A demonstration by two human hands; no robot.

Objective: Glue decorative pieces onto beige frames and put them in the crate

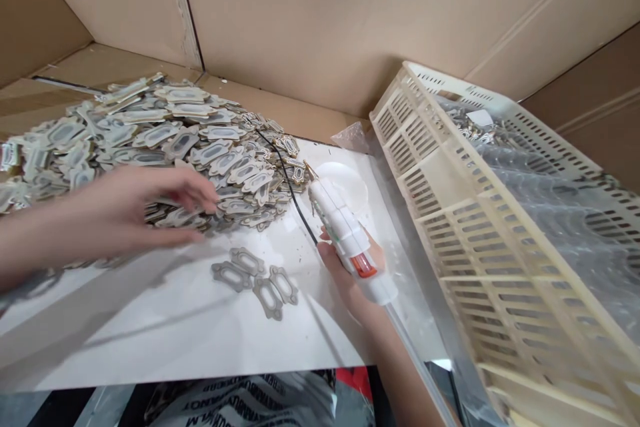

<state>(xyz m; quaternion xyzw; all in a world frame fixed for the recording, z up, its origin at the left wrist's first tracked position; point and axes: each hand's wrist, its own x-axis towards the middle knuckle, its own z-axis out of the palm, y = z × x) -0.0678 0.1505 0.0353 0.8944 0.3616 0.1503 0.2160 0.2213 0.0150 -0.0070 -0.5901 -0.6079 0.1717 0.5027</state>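
My right hand (350, 273) is wrapped round a white hot glue gun (337, 220), its nozzle pointing away from me and a clear glue stick (420, 363) running out of its back. The gun has a red-orange part on its side. My left hand (165, 203), smeared by motion, is at the near edge of a large pile of small flat metal pieces (220, 133) with oval middles. Its thumb and fingers are apart, and nothing shows between them. Between the hands, several similar metal pieces (270, 297) lie flat in a small group on the white tabletop (200, 340).
On the right stands a cream plastic crate (450, 213) holding clear moulded plastic trays (545, 200) and small metal parts. A black cable (295, 200) runs from the pile towards the gun. Cardboard walls (300, 27) enclose the back. A round white dish (345, 183) lies behind the gun.
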